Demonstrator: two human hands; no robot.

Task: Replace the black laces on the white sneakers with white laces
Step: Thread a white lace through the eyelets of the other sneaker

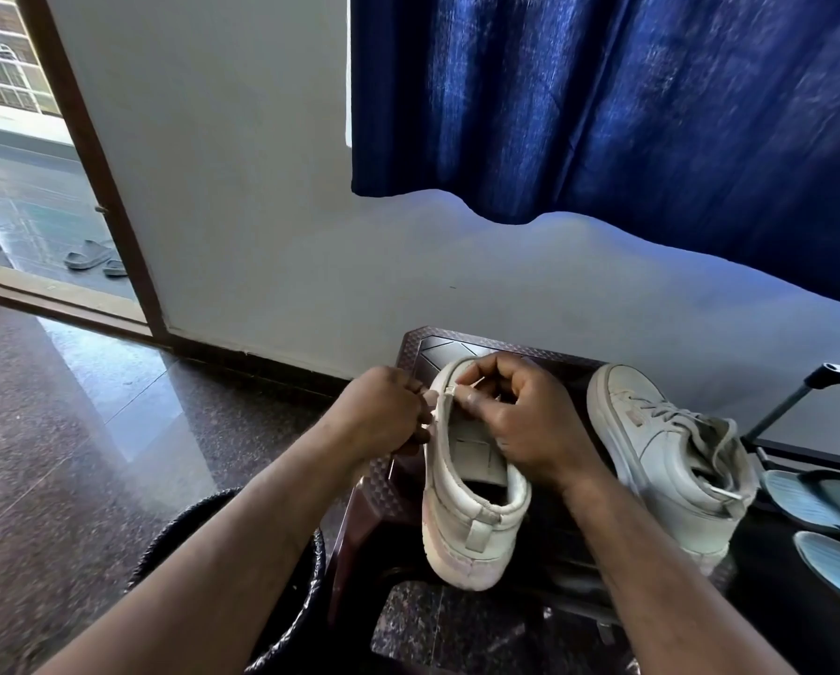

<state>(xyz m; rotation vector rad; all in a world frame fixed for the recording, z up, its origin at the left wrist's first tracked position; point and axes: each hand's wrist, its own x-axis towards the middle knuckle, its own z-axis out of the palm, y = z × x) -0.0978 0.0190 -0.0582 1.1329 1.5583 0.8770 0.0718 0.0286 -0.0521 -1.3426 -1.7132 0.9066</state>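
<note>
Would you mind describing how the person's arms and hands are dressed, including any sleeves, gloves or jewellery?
Both forearms are bare as far as the picture shows, with no sleeve in view. The left hand and right hand wear no gloves, and no watch, bracelet or ring shows on the visible sides of the wrists and fingers.

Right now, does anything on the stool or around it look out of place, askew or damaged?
Nothing looks damaged or spilled. The second sneaker leans on its side on the stool, already laced in white, while both hands work at the eyelets of the held sneaker. Its sole looks scuffed pinkish.
</note>
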